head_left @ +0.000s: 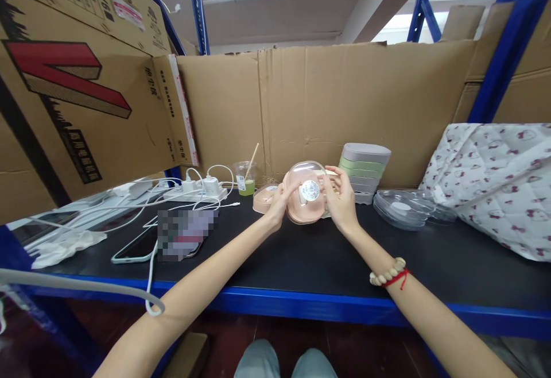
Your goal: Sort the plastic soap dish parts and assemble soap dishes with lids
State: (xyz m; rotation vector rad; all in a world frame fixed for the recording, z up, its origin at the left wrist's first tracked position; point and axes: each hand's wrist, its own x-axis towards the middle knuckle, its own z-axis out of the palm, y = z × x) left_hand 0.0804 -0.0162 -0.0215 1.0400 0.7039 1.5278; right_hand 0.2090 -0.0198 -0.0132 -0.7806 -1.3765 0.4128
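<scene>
Between my two hands, above the black tabletop, is a pink rounded container point(297, 208) with a clear domed lid and a round white label facing me. My left hand point(278, 208) grips its left side, thumb across the front. My right hand point(342, 197) is closed on the right edge, with its fingers partly hidden behind. Just behind my left hand, a similar pink container point(260, 201) rests on the table. Past my right hand stands a stack of grey and green oblong boxes point(364, 168). Clear plastic lids point(400, 208) lie farther right.
At the left are a power strip point(196, 194) with white cables, phones point(138, 249) and a crumpled tissue point(69, 247). A cup of green drink point(246, 182) with a straw stands at the back. Cardboard point(327, 102) walls the rear. A patterned quilted bag point(499, 188) sits right.
</scene>
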